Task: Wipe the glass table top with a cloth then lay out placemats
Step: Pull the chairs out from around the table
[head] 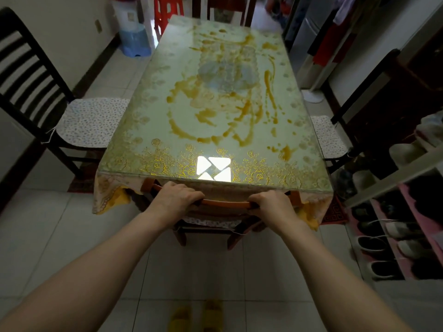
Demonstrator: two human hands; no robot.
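Single head-worn wide-angle view, looking forward and steeply down from standing height at the near short end of the worktop (239, 121), whose long axis runs toward 12 o'clock. Both forearms enter from 6 o'clock, with the left hand (176, 200) and right hand (273, 207) close below the lens at the near edge. Floor tiles (72, 236) fill the bottom of frame; edges show strong barrel distortion. No second view.
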